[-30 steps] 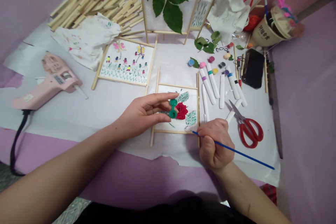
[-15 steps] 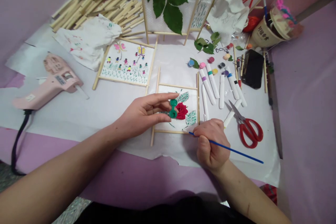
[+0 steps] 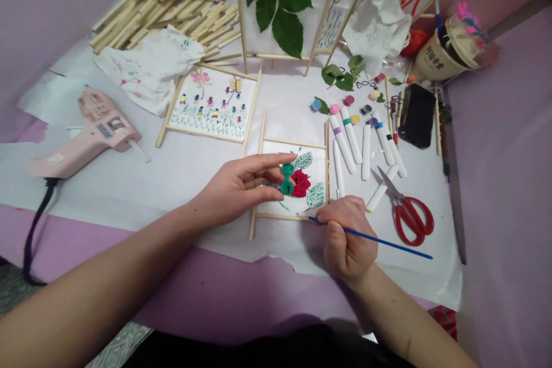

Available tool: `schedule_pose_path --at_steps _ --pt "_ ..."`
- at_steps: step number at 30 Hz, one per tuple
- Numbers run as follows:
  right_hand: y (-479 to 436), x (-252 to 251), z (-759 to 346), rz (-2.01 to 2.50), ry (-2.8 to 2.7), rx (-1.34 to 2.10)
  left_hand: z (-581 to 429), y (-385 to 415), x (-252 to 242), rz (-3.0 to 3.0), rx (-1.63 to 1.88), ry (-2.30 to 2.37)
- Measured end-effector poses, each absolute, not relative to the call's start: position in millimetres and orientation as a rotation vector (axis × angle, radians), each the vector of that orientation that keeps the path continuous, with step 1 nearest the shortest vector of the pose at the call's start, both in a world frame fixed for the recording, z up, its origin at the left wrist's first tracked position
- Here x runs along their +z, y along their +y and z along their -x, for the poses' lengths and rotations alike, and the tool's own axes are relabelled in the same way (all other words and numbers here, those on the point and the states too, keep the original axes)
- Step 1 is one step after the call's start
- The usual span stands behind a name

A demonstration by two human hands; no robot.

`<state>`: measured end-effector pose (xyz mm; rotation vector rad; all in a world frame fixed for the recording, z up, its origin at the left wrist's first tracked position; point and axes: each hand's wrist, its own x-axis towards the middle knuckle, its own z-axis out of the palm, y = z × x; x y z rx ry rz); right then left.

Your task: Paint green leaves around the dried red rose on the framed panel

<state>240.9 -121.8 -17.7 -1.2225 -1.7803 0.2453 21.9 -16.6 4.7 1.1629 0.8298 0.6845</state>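
Note:
Between the thumb and fingers of my left hand (image 3: pixel 245 187) is a small green paint pot (image 3: pixel 287 187) with its lid flipped open, held over the left part of a stick-framed picture (image 3: pixel 293 206). That picture shows a red flower (image 3: pixel 301 183) and green dotted leaves (image 3: pixel 315 195). My right hand (image 3: pixel 350 236) is closed round a thin blue paintbrush (image 3: pixel 388 244). The brush's tip points left, at the picture's lower right edge near the bottom stick; whether it touches the paper I cannot tell.
Red-handled scissors (image 3: pixel 414 219) and several white markers (image 3: pixel 365 152) lie right of the picture, near a black phone (image 3: pixel 416 116). Left are a pink glue gun (image 3: pixel 88 138) and another framed picture (image 3: pixel 211 106). Wooden sticks (image 3: pixel 142 17) and a paper cup (image 3: pixel 440 57) stand farther back.
The whole view has shifted slightly, so the table items appear a little farther right. Both hands keep nearly the same pose, still holding the paint pot and the brush.

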Motion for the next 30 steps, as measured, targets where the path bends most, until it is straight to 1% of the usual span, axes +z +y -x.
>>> schedule_pose_path --at_steps 5,10,23,27,30 --pt "-120.1 -19.2 -243.2 1.245 -1.62 0.327 -22.1 -16.0 5.6 -1.17 0.681 0.832" --pt "-118.3 -19.0 -245.2 1.226 -1.655 0.363 -22.0 -16.6 5.1 -1.156 0.696 0.815" --pt "-117.7 -17.3 -246.1 1.269 -1.736 0.279 -21.4 -16.6 4.7 -1.193 0.69 0.834" --pt "-118.6 -16.5 -248.2 1.271 -1.679 0.221 -21.7 -16.7 4.8 -1.194 0.691 0.839" --pt "-118.3 -17.5 -248.0 1.235 -1.655 0.243 -21.9 -16.5 4.3 -1.18 0.701 0.825"
